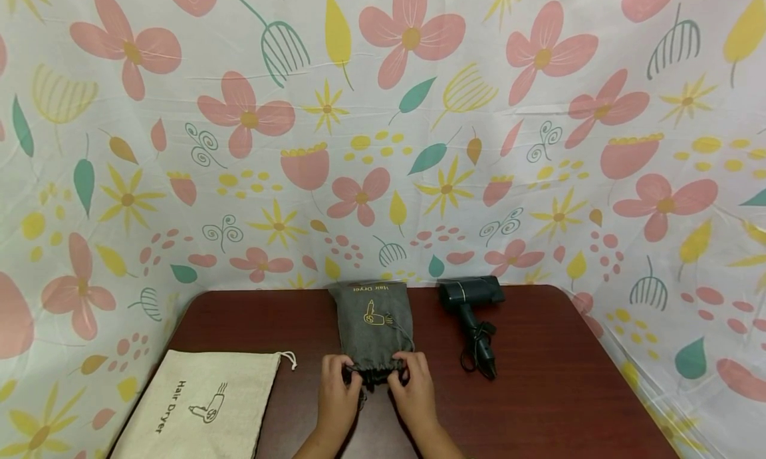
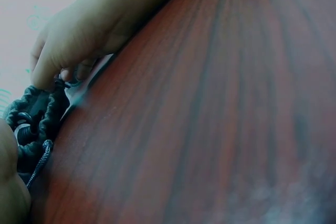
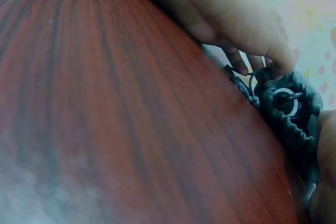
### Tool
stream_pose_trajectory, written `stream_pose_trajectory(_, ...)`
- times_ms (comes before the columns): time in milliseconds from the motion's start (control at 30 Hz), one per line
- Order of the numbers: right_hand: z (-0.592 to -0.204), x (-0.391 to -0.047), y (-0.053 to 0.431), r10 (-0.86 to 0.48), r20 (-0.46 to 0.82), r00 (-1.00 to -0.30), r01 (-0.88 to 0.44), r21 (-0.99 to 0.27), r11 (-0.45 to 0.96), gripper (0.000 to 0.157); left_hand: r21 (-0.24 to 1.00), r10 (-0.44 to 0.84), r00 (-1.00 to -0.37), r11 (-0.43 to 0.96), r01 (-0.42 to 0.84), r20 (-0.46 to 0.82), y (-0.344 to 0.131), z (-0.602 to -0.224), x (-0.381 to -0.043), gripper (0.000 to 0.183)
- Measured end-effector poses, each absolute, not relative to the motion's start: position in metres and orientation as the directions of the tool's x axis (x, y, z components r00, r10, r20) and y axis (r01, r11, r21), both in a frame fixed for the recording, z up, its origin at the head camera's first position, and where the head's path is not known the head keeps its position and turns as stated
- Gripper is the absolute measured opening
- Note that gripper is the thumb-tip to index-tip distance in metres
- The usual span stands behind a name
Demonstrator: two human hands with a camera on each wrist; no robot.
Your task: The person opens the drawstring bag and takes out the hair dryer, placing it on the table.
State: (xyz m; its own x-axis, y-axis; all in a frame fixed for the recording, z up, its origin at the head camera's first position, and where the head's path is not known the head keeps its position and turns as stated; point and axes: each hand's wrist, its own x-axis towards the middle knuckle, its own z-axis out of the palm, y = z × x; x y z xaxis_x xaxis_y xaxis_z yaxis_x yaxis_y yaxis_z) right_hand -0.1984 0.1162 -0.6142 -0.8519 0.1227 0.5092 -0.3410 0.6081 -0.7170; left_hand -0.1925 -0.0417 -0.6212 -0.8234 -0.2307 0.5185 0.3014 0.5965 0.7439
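Observation:
A dark grey drawstring bag, printed with "Hair Dryer" and a yellow dryer picture, lies on the table with its gathered mouth toward me. My left hand pinches the left side of that mouth. On its right side, my right hand grips the cloth with thumb and fingers. Seen from the right wrist, the ruffled rim stands partly apart, and a dark thing with a pale ring shows inside; its full shape is hidden. A cord hangs from the bag in the left wrist view.
A black hair dryer with its cable bundled at the handle lies on the right of the brown table. At the left lies a cream drawstring bag, also printed "Hair Dryer". A flowered curtain stands behind the table.

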Motion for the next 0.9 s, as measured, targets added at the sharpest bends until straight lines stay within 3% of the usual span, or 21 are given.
stream_pose_trajectory(500, -0.6169, -0.2007, 0.1177, 0.172, 0.567, -0.805, -0.366, -0.704, 0.608, 0.039, 0.769, -0.283, -0.814, 0.575, 0.28, 0.507, -0.0421, -0.6177, -0.1919, 0.027)
stream_pose_trajectory(900, -0.615, -0.2011, 0.1189, 0.228, 0.455, -0.861, -0.26, -0.779, 0.571, 0.036, 0.807, -0.307, -0.844, 0.546, 0.223, 0.441, -0.042, -0.6135, -0.1901, 0.026)
